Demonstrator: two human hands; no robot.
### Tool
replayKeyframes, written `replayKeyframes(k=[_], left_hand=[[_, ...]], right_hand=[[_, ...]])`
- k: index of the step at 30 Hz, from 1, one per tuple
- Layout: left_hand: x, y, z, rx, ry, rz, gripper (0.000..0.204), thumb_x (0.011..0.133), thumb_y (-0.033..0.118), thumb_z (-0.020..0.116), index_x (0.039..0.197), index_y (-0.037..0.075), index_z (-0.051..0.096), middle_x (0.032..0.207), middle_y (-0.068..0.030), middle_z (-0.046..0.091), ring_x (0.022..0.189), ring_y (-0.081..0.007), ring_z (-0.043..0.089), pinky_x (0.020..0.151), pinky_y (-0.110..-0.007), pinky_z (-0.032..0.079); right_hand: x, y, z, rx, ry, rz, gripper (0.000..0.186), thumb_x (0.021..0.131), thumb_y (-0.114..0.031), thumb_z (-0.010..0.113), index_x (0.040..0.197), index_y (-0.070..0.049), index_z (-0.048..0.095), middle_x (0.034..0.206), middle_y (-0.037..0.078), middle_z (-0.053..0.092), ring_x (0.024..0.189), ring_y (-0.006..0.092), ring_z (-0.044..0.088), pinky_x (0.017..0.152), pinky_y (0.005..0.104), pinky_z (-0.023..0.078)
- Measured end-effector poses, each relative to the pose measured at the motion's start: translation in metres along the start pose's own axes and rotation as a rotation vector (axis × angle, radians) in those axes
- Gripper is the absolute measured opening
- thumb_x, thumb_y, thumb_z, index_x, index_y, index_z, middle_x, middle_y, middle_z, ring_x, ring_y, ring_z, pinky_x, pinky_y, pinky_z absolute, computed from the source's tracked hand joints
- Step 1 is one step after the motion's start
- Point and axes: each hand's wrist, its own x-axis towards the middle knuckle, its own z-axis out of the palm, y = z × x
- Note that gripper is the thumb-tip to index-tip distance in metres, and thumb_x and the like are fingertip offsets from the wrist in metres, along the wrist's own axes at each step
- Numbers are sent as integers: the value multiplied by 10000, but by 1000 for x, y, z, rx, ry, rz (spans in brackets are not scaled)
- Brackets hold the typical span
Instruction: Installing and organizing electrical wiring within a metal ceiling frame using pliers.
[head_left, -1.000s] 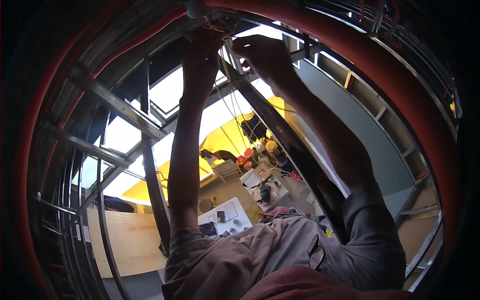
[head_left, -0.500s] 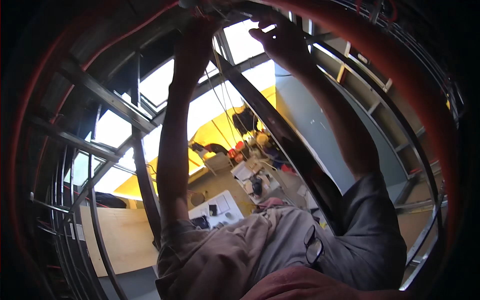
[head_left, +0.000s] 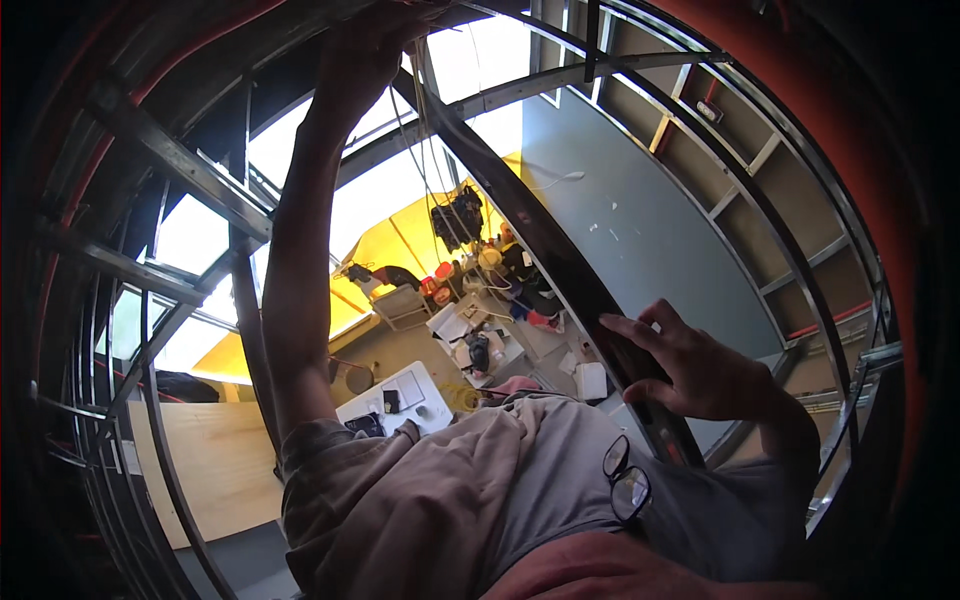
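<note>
My left hand [head_left: 375,45] is raised to the top of the picture, its fingers dark and partly cut off. They look curled around something I cannot make out. Thin pale cables [head_left: 425,130] hang right beside that hand and run down past a dark metal stud [head_left: 510,200]. Lower down on the right is my right hand [head_left: 690,365], open and empty, with the fingers and thumb apart. It is in front of the same stud; whether it touches the metal I cannot tell. Eyeglasses [head_left: 628,480] hang at the front of my grey shirt.
Metal framing [head_left: 190,165] crosses on the left, with more studs and a grey board [head_left: 630,220] to the right. Far below are a white table [head_left: 405,400], a chair [head_left: 400,305] and scattered tools. A plywood panel [head_left: 205,465] stands at lower left.
My right hand has come down from the top to chest height, with its fingers spread. My left hand stays raised by the cables. The view has shifted somewhat.
</note>
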Motion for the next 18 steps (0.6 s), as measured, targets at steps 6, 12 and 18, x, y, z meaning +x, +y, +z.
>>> replayKeyframes(k=[6,12,18], left_hand=[[0,-6,-12,218,7,256,171,876,18,630,1037,52,676,954,-72,662,908,-179,635,795,-291,515],[3,-21,-14,113,-30,332,194,880,26,624,1064,59,677,1018,-102,674,931,-220,648,813,-312,529],[10,9,-9,291,-13,508,183,897,63,612,1069,56,675,1018,-93,675,903,-232,651,778,-334,534]], right_hand=[[-4,-2,1,55,107,88,710,848,-77,679,1461,-83,320,1141,233,469,988,389,557,855,449,482],[-8,-13,16,-61,282,73,618,820,-160,732,1367,-54,463,1078,187,467,938,337,546,779,431,490],[10,-10,5,-43,565,-124,455,750,-244,815,1085,-21,603,957,97,526,869,226,559,717,353,486]])
